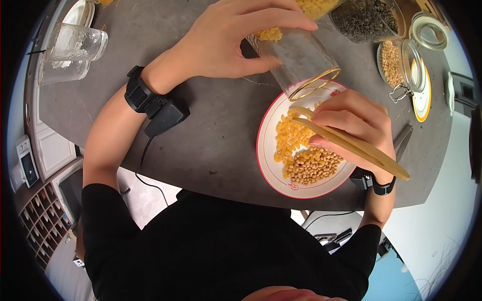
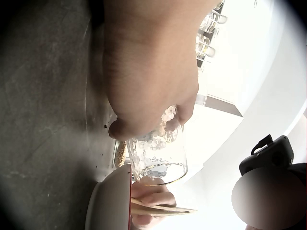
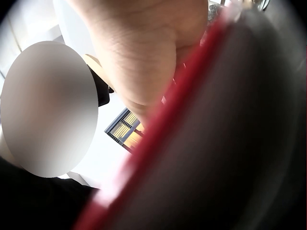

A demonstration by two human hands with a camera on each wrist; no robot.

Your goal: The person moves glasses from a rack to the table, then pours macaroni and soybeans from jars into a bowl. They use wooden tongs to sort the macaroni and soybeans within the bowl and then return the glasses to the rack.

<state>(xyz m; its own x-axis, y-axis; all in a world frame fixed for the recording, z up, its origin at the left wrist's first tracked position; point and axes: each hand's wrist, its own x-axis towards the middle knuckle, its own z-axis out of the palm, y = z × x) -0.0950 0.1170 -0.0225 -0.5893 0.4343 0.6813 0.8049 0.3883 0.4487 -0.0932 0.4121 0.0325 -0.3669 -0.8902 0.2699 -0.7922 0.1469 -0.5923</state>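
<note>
Small yellow elbow macaroni [image 1: 288, 135] lies on the plate just below the right hand [image 1: 359, 125], whose fingers pinch the pale wooden tongs [image 1: 362, 150]; the left hand [image 1: 226, 42], apart from it, grips the clear, gold-rimmed drinking glass [image 1: 301, 55], tilted with its mouth toward the right hand and more macaroni at its far end. The step in hand appears to be moving macaroni from plate to glass; the next move probably calls for closing the tips on a piece and lifting it past the rim, leaving the round tan beans [image 1: 314, 168] behind on the white, red-rimmed plate [image 1: 266, 150]. Whether the tips hold anything, I cannot tell. Beyond the right hand stands a clip-lid glass jar [image 1: 391, 64] of beans. A mass of yellow pasta [image 1: 317, 7] past the left fingertips is cut off; the right-wrist view shows mostly blurred rim and palm.
</note>
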